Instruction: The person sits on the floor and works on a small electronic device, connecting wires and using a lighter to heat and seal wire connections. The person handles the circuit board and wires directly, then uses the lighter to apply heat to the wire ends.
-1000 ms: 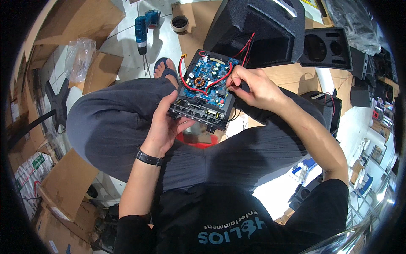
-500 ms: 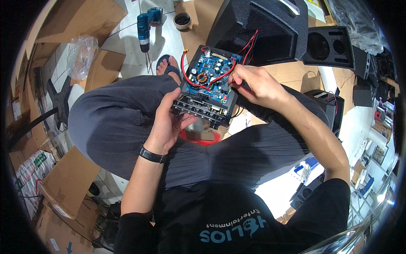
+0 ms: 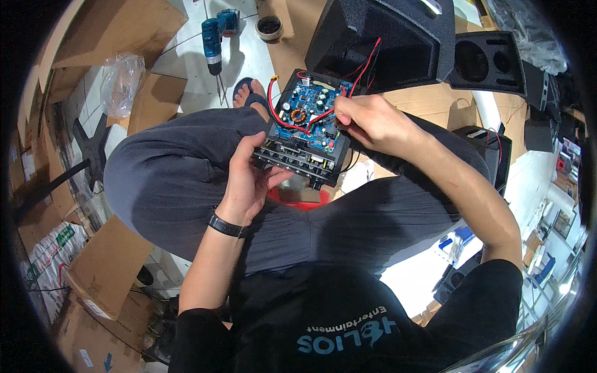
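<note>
A blue circuit board [image 3: 314, 109] on a black amplifier module is held over my lap, tilted. My left hand [image 3: 244, 174] grips the module's near left corner, thumb on top and fingers beneath the panel of controls [image 3: 292, 161]. At the board's right edge my right hand [image 3: 373, 124] is closed in a pinch; its fingertips hide whatever lies between them. A thick red wire [image 3: 292, 129] loops across the board from a yellow connector [image 3: 274, 78] to beside my right fingertips. More red wires [image 3: 367, 65] rise from the far right side. A copper coil [image 3: 299, 117] sits on the board.
Ahead stands a large black speaker cabinet [image 3: 388, 46], with a speaker front panel [image 3: 488, 65] beside it. A teal cordless drill [image 3: 212, 43] and a small round bowl [image 3: 268, 28] are on the floor. Cardboard boxes [image 3: 109, 267] lie at left. Red material [image 3: 298, 199] shows beneath the module.
My right hand has shifted slightly at the board's edge, and the red wire near its fingertips lies differently. My left hand keeps its hold on the module. The view has shifted a little.
</note>
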Tool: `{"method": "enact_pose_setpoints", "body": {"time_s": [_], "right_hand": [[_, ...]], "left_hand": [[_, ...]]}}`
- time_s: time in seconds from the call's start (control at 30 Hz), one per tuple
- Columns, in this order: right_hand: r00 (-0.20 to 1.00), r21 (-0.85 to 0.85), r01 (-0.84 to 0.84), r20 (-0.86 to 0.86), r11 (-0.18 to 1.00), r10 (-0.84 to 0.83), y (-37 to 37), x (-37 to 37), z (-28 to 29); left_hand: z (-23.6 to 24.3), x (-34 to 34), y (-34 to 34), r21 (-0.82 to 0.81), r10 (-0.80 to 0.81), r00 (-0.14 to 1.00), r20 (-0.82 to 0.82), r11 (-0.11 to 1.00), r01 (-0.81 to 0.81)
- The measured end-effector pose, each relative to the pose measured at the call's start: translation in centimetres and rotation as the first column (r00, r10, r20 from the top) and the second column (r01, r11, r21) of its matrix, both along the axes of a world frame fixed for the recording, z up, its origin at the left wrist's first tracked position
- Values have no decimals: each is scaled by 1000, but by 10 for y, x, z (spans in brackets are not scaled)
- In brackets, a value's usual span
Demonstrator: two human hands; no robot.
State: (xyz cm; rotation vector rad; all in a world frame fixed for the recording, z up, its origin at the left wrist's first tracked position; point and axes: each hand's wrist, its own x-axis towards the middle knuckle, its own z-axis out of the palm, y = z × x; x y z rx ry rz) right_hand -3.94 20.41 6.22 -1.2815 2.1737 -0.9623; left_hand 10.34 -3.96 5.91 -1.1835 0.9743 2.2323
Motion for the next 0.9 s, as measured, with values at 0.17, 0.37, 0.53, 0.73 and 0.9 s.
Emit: {"method": "enact_pose_setpoints", "body": {"time_s": [0.17,0.37,0.53,0.73,0.9], "right_hand": [[999,35,-2,39,999,1,-4,0,-4],[970,-22,147,199,989,-140,14,-19,14],[877,18,425,241,905,-416,50,-54,48],[953,664,140,109,734,-281,47,-40,0],[995,850,-51,88,525,-46,33,-19,-59]], "left_hand": [[-6,1,-3,0,-25,999,25,1000,25],[-1,1,3,-108,-22,999,-38,994,18],[-4,2,-1,-178,-10,1000,-4,984,9],[-20,4,-6,-247,-23,1000,-7,969,21],[-27,3,-7,-232,38,998,-52,972,-49]]}}
